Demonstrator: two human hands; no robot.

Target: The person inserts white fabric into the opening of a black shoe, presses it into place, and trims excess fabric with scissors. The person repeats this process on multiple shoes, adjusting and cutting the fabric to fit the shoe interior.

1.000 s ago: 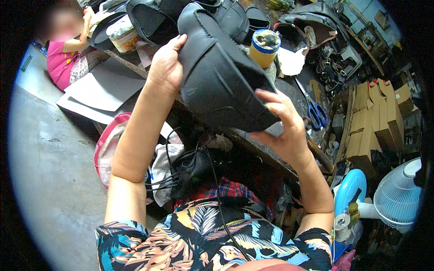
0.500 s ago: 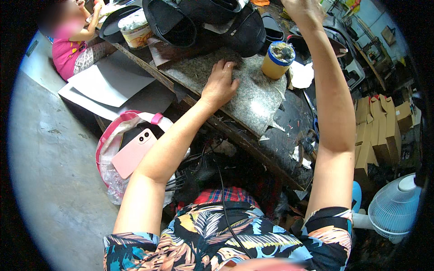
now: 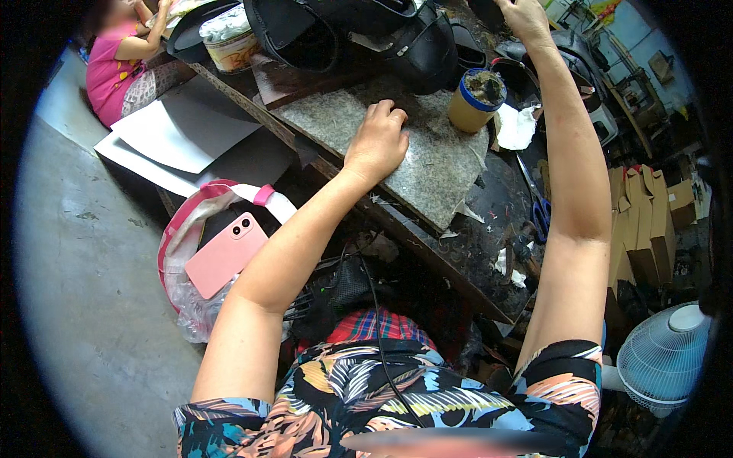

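Note:
My left hand (image 3: pixel 376 145) rests on a grey speckled board (image 3: pixel 435 179) on the workbench, fingers loosely bent and apart from the thumb, holding nothing that shows. My right hand (image 3: pixel 527 21) reaches to the far top edge of the view. Its fingers pinch a black flat piece (image 3: pixel 485 12), partly cut off by the frame, so its kind is unclear. Between the hands, on the board, stands a yellowish jar (image 3: pixel 467 116) with a blue rim and messy contents. Black shoe-like pieces (image 3: pixel 427 49) are heaped behind the board.
Blue-handled scissors (image 3: pixel 539 214) and white scraps (image 3: pixel 516 126) lie right of the board. A tin (image 3: pixel 229 49) stands at the back left. Below it are white sheets (image 3: pixel 175 137) and a bag with a pink phone (image 3: pixel 227 256). A fan (image 3: pixel 663 355) stands at right; another person sits at upper left.
My right hand has come slightly nearer and the black piece now shows at its fingers. The scissors have come into fuller view. My left hand stays on the board.

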